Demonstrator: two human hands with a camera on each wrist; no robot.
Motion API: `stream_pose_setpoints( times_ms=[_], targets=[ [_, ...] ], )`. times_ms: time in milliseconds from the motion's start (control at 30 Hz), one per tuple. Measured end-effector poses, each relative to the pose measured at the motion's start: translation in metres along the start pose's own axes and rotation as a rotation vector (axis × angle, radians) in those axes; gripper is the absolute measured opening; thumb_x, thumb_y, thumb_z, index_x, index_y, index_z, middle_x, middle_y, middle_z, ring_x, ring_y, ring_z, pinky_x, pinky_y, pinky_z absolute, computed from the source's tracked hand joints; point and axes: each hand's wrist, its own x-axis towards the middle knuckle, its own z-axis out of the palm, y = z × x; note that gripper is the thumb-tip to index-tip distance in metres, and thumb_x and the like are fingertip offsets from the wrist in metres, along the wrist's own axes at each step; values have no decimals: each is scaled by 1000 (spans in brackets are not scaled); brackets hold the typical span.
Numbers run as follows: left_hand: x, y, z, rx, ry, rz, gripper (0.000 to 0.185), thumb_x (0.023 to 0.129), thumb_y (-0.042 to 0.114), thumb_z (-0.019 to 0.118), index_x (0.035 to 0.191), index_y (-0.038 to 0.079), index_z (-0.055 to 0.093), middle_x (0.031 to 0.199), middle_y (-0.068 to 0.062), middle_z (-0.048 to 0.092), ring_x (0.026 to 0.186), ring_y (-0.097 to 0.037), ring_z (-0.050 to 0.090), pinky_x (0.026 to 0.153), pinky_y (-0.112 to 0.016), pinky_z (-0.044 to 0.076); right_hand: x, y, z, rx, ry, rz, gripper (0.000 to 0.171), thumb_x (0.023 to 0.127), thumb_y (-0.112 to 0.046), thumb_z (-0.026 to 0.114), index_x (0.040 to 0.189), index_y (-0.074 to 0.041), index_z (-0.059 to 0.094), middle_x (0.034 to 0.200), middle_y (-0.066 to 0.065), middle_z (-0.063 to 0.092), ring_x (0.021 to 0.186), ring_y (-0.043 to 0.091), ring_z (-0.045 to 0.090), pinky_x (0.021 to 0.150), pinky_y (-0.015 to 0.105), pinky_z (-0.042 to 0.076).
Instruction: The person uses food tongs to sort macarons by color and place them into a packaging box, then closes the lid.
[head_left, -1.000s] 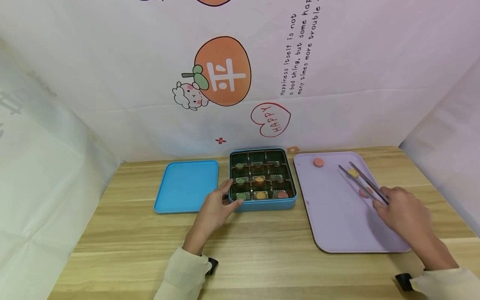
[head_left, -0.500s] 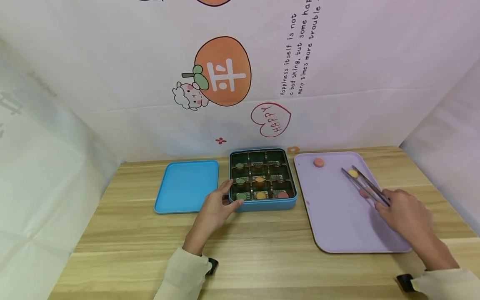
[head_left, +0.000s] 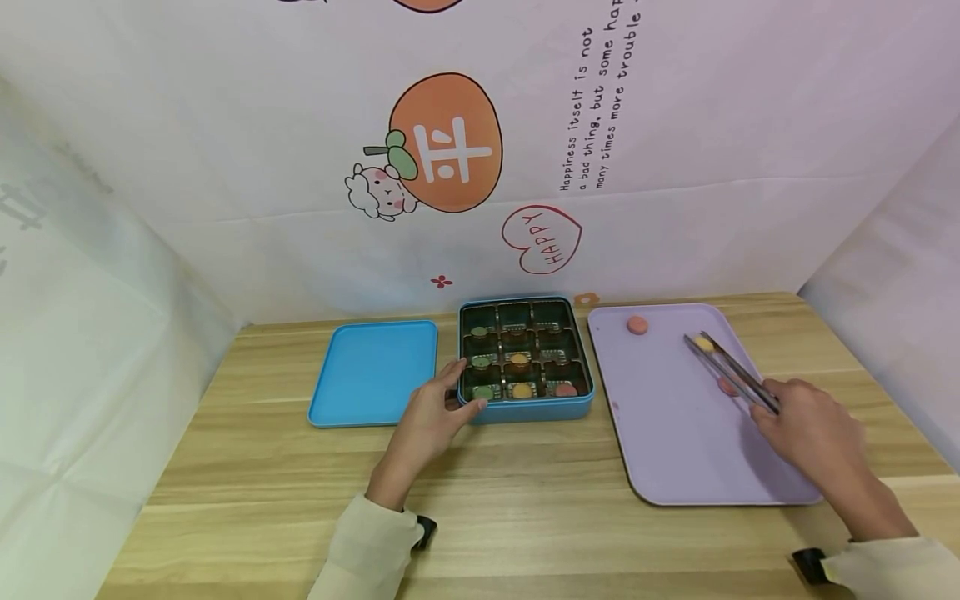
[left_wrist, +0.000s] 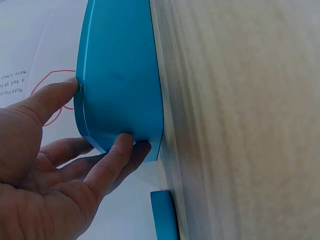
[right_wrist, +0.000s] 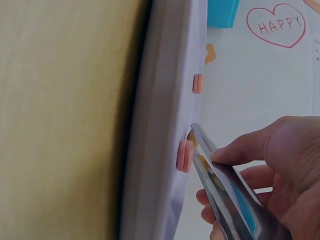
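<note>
A wooden desk (head_left: 510, 517) bore everything. On its right side lay a purple tray (head_left: 675, 442); near the middle stood a blue box (head_left: 536, 410) with nine compartments, and left of it lay a blue lid (head_left: 375, 375). The left hand (head_left: 433, 415) gripped the box's near left corner, thumb at the front rim. The right hand (head_left: 810, 425), above the tray, grasped metal tongs (head_left: 742, 385). Their tips stood on either side of a yellow cookie (head_left: 702, 342), ahead of that hand and well apart from the left one; whether they squeezed it was unclear. One pink cookie (head_left: 726, 386) showed just beside the tongs, nearer the right hand.
</note>
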Motion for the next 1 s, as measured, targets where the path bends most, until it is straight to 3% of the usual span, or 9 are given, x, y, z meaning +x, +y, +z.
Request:
stream_pose_setpoints(
  times_ms=[100, 233, 333, 500, 600, 733, 900, 1000],
  targets=[
    [0, 0, 0, -1, 0, -2, 75, 99, 25, 76, 162, 9, 39, 172, -15, 30, 57, -13, 41, 55, -26, 37, -1, -6, -1, 6, 28, -28, 27, 92, -11, 67, 109, 10, 70, 95, 36, 66, 64, 40, 56, 48, 49, 40],
    [0, 1, 0, 2, 3, -2, 75, 99, 25, 76, 162, 9, 39, 172, -14, 30, 56, -13, 40, 55, -27, 36, -1, -20, -4, -10, 77, -82, 16, 90, -10, 69, 97, 5, 69, 78, 23, 62, 59, 29, 50, 47, 44, 35],
    [0, 1, 0, 0, 2, -1, 75, 99, 25, 76, 163, 9, 39, 172, -14, 30, 56, -13, 39, 54, -26, 35, -2, -34, -8, -27, 103, -108, 25, 90, -11, 71, 106, 8, 69, 82, 25, 63, 60, 32, 54, 48, 48, 39],
    [0, 1, 0, -9, -1, -3, 75, 99, 25, 76, 163, 9, 38, 172, -14, 30, 56, -13, 39, 54, -26, 35, -4, -61, -12, -15, 183, -183, 13, 88, -7, 73, 94, 1, 65, 75, 17, 58, 57, 27, 48, 47, 42, 35],
    [0, 0, 0, -11, -1, -3, 76, 99, 25, 76, 163, 9, 38, 172, -14, 29, 56, -13, 39, 54, -26, 35, -6, -76, -15, -7, 207, -211, 16, 86, -6, 74, 97, 2, 67, 76, 15, 58, 57, 24, 46, 46, 39, 33],
    [0, 0, 0, -10, -3, -4, 76, 99, 25, 76, 163, 9, 38, 172, -14, 29, 57, -13, 41, 55, -26, 37, -6, -95, -18, 5, 237, -258, 30, 83, -5, 78, 111, 7, 71, 82, 18, 64, 58, 23, 49, 45, 40, 37],
    [0, 1, 0, -9, -1, -5, 75, 99, 25, 76, 163, 10, 38, 172, -14, 29, 56, -13, 40, 54, -26, 36, -3, -122, -15, 28, 289, -334, 33, 81, -5, 80, 111, 7, 74, 85, 17, 67, 59, 24, 55, 44, 41, 40],
    [0, 1, 0, -13, -4, -8, 75, 99, 24, 76, 163, 10, 38, 172, -13, 29, 56, -13, 39, 54, -26, 35, 0, -141, -11, 41, 275, -349, 35, 82, -6, 80, 113, 7, 74, 89, 17, 69, 64, 29, 61, 46, 45, 44]
  ],
)
